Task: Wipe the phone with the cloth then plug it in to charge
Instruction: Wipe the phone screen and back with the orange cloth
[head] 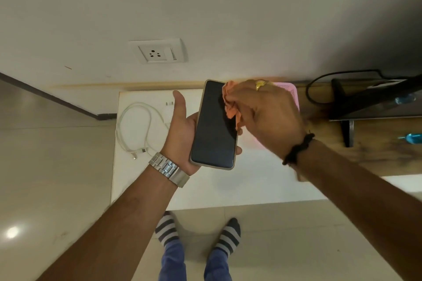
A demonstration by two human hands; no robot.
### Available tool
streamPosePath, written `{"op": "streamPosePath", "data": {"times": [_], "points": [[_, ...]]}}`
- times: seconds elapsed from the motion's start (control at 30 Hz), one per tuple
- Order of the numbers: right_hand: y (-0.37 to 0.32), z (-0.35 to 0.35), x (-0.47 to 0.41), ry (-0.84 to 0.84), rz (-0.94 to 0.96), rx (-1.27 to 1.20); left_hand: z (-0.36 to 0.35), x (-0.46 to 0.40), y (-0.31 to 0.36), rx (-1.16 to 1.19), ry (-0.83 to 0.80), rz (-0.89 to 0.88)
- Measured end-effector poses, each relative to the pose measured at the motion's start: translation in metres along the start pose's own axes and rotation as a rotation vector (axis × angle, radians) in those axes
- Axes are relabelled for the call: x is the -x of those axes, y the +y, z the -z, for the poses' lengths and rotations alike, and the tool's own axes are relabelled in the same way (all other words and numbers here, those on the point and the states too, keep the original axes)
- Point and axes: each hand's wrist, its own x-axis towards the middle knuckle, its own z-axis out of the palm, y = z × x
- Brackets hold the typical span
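My left hand (182,130) holds a dark phone (213,128) in a beige case from below, screen up, above the white table. My right hand (265,116) grips a bunched orange cloth (230,104) and presses it against the upper right part of the screen. A white charging cable (134,125) lies coiled on the table to the left, with a white charger plug (169,104) near the table's far edge. A white wall socket (158,51) with a switch sits on the wall above the table.
The low white table (251,180) stands against the wall. A pink basket (290,93) sits partly hidden under my right hand. To the right is a wooden surface (370,150) with a dark monitor stand (347,107) and black cable. My socked feet stand on the tiled floor.
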Motion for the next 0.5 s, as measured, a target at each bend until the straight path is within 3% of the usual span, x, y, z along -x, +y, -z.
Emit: {"op": "streamPosePath", "data": {"times": [0.17, 0.4, 0.5], "points": [[-0.028, -0.006, 0.052, -0.173, 0.140, -0.093, 0.005, -0.002, 0.002, -0.010, 0.055, 0.004], [0.016, -0.002, -0.012, 0.039, -0.041, -0.016, 0.002, -0.005, -0.003, -0.031, -0.010, -0.012], [-0.008, -0.005, 0.021, -0.040, -0.066, -0.162, 0.003, -0.007, 0.002, -0.006, 0.055, -0.032]]}}
